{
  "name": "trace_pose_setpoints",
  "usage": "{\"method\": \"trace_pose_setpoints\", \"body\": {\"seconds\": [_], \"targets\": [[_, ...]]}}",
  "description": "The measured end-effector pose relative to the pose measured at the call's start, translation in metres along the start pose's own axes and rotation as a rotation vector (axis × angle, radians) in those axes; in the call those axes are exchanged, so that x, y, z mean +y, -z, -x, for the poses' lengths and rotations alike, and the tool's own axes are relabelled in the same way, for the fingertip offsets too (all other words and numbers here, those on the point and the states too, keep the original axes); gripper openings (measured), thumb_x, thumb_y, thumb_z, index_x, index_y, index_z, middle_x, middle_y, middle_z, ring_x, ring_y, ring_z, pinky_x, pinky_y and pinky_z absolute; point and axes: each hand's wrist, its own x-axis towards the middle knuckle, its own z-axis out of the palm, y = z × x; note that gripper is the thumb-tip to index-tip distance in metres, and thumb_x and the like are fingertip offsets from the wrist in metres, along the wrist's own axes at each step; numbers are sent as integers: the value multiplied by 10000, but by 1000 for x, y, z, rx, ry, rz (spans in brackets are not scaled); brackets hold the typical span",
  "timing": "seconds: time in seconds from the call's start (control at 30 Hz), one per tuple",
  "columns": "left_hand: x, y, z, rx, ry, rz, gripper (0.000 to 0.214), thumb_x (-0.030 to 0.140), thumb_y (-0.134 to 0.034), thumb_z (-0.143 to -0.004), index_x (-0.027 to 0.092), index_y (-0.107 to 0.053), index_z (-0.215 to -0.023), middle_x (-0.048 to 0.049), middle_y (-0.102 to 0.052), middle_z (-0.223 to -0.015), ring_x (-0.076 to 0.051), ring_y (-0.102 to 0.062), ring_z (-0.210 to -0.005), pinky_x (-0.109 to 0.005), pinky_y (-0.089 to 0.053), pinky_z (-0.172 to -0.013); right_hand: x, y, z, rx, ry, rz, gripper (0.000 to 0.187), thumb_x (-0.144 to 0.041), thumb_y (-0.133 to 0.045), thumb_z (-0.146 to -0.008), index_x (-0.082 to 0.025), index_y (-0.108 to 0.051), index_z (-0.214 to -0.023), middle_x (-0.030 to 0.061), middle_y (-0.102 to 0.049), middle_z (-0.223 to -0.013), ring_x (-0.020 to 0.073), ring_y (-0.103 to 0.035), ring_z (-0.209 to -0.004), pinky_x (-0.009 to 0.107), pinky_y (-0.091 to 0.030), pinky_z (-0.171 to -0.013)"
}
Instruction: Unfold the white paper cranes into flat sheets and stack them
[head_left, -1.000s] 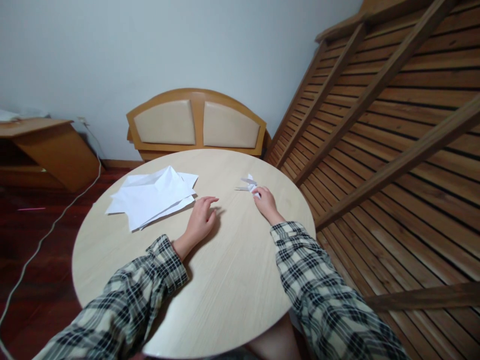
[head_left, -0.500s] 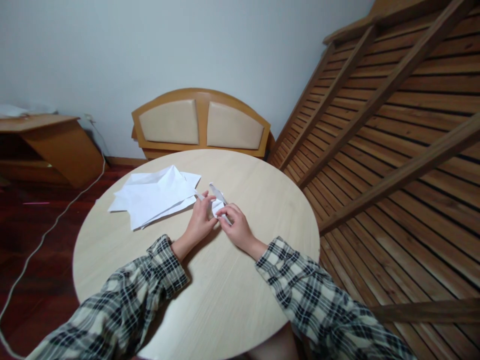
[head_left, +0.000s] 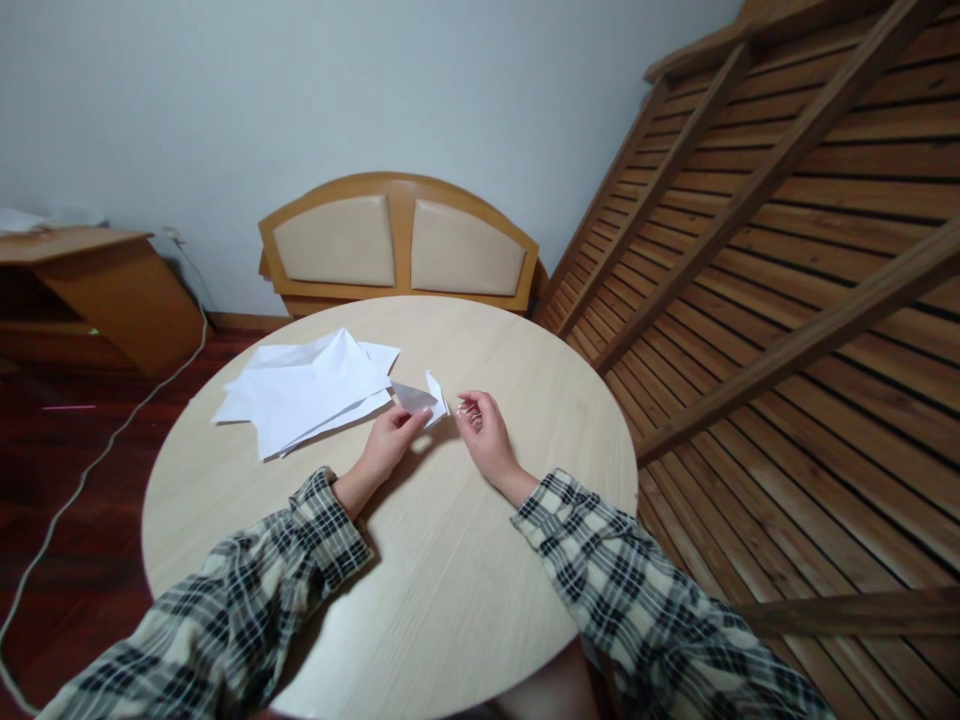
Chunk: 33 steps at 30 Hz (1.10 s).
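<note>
A small folded white paper figure [head_left: 424, 397] is pinched in my left hand [head_left: 390, 440], just above the round pale wooden table [head_left: 420, 590]. My right hand [head_left: 484, 432] hovers a short way to its right, fingers loosely curled and apart from the paper, with nothing in them. A loose pile of white paper sheets [head_left: 307, 390] lies on the table to the left of both hands. Both arms wear plaid sleeves.
A wooden chair with two beige padded back panels [head_left: 397, 245] stands at the table's far side. A slatted wooden frame [head_left: 787, 250] leans along the right. A low wooden cabinet [head_left: 97, 290] and a white cable [head_left: 97, 460] are on the dark floor at left.
My right hand brought the folded paper from the table's right side to the middle, passed it to my left hand, then let go and drew slightly right.
</note>
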Motion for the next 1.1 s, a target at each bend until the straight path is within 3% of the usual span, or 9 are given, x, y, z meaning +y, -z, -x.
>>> {"method": "trace_pose_setpoints", "body": {"seconds": [0.1, 0.17, 0.4, 0.53, 0.77, 0.87, 1.0, 1.1], "targets": [[6, -1, 3, 8, 47, 17, 370, 479, -620, -853, 164, -632, -660, -9, -570, -592, -130, -455, -548, -285, -369, -540, 1, 0, -1, -46, 14, 7, 185, -251, -590, -892, -257, -582, -1077, 56, -590, -1070, 181, -603, -932, 346, -538, -793], [9, -2, 4, 16, 64, 39, 381, 495, -618, -847, 161, -629, -663, 8, -525, -565, -120, -415, -527, -272, -332, -514, -1, -1, 0, -100, 21, -32, 222, -256, -596, -895, -261, -578, -1116, 53, -599, -1084, 172, -607, -912, 359, -541, -824], [9, -4, 2, 69, 101, 210, 352, 384, -700, -792, 149, -623, -1043, -1, -583, -736, -106, -460, -573, -243, -334, -513, -6, -2, 5, -263, 91, -71, 424, -217, -643, -869, -297, -530, -1269, 53, -611, -1194, 183, -609, -978, 405, -524, -917], [5, -2, 2, 101, 147, 258, 512, 337, -664, -818, 181, -506, -1280, 14, -548, -727, -118, -485, -580, -254, -354, -523, -5, -4, 7, -273, 72, -96, 499, -213, -638, -863, -298, -482, -1330, 53, -623, -1128, 185, -609, -958, 391, -528, -877], [10, -1, 7, 0, 139, 211, 618, 355, -612, -863, 212, -400, -1425, 5, -544, -750, -135, -494, -581, -276, -377, -534, 2, -7, 6, -266, 5, -195, 712, -186, -599, -865, -307, -284, -1492, -3, -596, -923, 151, -574, -786, 335, -518, -752], [13, -3, 10, -54, 128, 187, 619, 364, -610, -864, 223, -408, -1432, 16, -518, -709, -132, -465, -553, -269, -347, -505, 2, -7, 5, -260, -54, -229, 611, -183, -590, -860, -300, -393, -1427, 4, -604, -938, 150, -580, -799, 319, -515, -726], [16, -2, 11, -92, 130, 196, 590, 357, -602, -869, 225, -436, -1419, 1, -546, -719, -130, -469, -549, -263, -345, -496, 1, -5, 0, -218, -129, -256, 279, -265, -584, -885, -259, -610, -1162, 18, -639, -941, 152, -592, -813, 318, -512, -735], [17, -1, 10, -89, 159, 248, 550, 338, -626, -850, 235, -484, -1371, 15, -532, -693, -128, -471, -541, -254, -337, -490, 1, -3, -4, -168, -190, -270, 165, -348, -620, -878, -232, -668, -984, 21, -670, -911, 144, -592, -773, 313, -502, -731]]}}
